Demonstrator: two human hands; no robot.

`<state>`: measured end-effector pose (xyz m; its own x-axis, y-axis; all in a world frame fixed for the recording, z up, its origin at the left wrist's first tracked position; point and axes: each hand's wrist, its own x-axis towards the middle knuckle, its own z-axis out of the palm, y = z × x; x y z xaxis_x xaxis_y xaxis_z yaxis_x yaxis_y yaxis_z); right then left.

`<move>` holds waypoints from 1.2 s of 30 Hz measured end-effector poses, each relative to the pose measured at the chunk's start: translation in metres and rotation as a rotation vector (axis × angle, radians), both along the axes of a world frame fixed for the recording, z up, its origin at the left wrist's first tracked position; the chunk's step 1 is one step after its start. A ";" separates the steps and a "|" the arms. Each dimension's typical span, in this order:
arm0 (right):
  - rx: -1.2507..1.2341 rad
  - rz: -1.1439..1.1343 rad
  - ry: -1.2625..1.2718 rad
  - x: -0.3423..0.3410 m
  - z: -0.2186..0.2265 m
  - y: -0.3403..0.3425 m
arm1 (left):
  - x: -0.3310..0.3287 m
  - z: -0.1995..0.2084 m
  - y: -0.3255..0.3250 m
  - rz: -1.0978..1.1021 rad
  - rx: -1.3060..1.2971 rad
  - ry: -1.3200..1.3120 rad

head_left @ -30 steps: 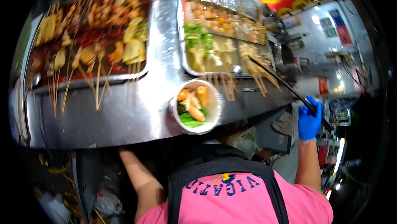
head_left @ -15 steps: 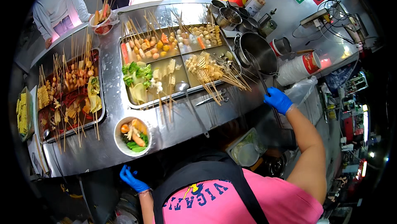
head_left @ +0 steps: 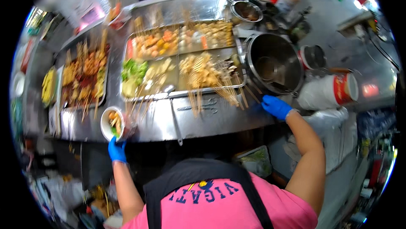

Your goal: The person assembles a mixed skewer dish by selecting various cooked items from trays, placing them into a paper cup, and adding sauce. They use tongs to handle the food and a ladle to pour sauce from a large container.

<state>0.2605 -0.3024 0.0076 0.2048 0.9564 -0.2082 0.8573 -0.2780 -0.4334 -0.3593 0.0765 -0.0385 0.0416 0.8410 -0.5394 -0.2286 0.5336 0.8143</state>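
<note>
A steel counter [head_left: 156, 131] filled the middle of the view, its near edge curving just in front of the person's apron [head_left: 190, 174]. Along that edge ran a strip of steel, crossed by the handle of one ladle [head_left: 175, 121], whose end reached the edge. Two trays bounded the strip on its far side: a large one [head_left: 158, 96] divided into four compartments, and a smaller one [head_left: 106, 76] to the left. Their skewers were too crowded and blurred to count.

One white cup [head_left: 106, 124] of food [head_left: 114, 122] was by the near edge, between the trays' near corners. Its mouth faced up and leftward; its long axis slanted, the side wall showing at right. The blue-gloved left hand [head_left: 117, 150] touched its near side, fingers raised against it; how firmly they gripped could not be told.

The blue-gloved right hand [head_left: 277, 107] was near one big pot [head_left: 275, 55], its fingers pointing left; whether they were closed around anything could not be told.
</note>
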 end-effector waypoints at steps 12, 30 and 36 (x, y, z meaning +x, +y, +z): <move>0.412 0.070 -0.085 -0.162 -0.010 0.079 | -0.038 0.008 -0.046 0.152 -0.029 0.081; 0.090 -0.453 -0.019 -0.230 -0.047 0.064 | 0.005 0.049 -0.086 0.048 0.040 -0.541; -0.319 -0.233 -0.100 -0.231 -0.003 0.062 | 0.029 0.076 -0.092 -0.056 0.120 -0.470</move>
<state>0.0297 -0.2408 0.0046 0.4427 0.7728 -0.4548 0.7891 -0.5766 -0.2118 -0.3304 -0.0157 0.0371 0.3047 0.8854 -0.3510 -0.5595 0.4646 0.6864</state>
